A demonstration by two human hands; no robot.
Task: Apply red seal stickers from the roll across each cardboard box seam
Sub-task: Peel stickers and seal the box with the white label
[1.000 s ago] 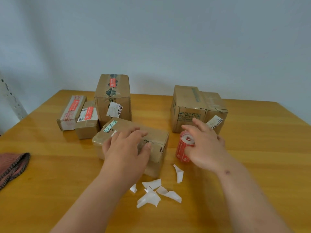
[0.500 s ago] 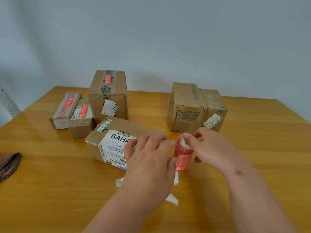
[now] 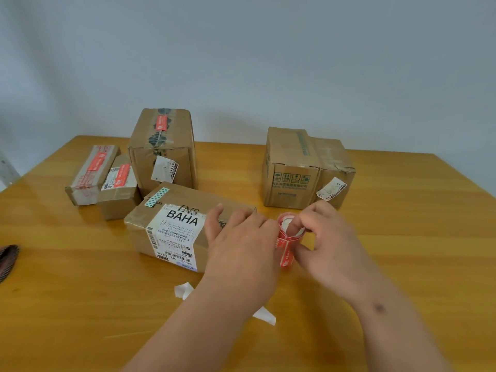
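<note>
My right hand (image 3: 330, 242) grips the red sticker roll (image 3: 288, 232) just above the table, with a finger in its white core. A loose strip of red stickers (image 3: 286, 257) hangs down from the roll. My left hand (image 3: 241, 245) lies against the roll's left side with its fingers lightly bent; its thumb is hidden. Behind my left hand lies a flat cardboard box with a white "BAHA" label (image 3: 171, 210), and I see no red sticker on it. The tall box (image 3: 161, 146) and two small boxes (image 3: 91, 170) (image 3: 118, 183) at the left each carry a red sticker.
Two brown boxes (image 3: 290, 167) (image 3: 335, 167) stand side by side at the back right, with no red sticker showing. White backing scraps (image 3: 183, 289) (image 3: 264, 316) lie near my forearm. A dark cloth (image 3: 8, 259) pokes in at the left edge of the wooden table (image 3: 402, 237).
My left hand left the top of the labelled box and moved right to the roll. My right hand lifted the roll off the table and tilted it, and a strip now hangs loose.
</note>
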